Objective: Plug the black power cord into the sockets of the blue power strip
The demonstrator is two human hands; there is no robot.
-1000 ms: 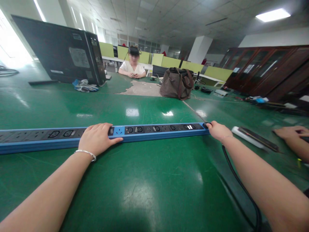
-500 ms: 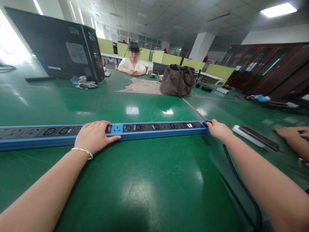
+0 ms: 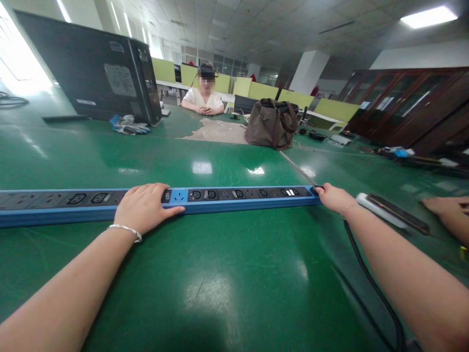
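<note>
A long blue power strip (image 3: 240, 206) with a row of black sockets lies across the green table, running out of view at the left. My left hand (image 3: 142, 209) is wrapped over its middle, thumb along the near side, beside a blue socket. At the strip's right end, my right hand (image 3: 335, 199) is closed around the black power cord (image 3: 368, 274) where it leaves the strip. From beneath that hand the cord hangs down toward the lower right. The fingertips of my right hand are partly hidden.
Right of my right hand lie a white-and-black bar (image 3: 397, 212) and another person's hand (image 3: 445, 210). Farther back stand a computer case (image 3: 106, 73), gloves (image 3: 129, 125) and a brown bag (image 3: 269, 124). A person (image 3: 203, 98) sits across the table (image 3: 227, 274).
The whole view has shifted slightly, so things appear a little farther right. Both my hands keep their holds. The other person's hand at the right edge has changed its finger pose.
</note>
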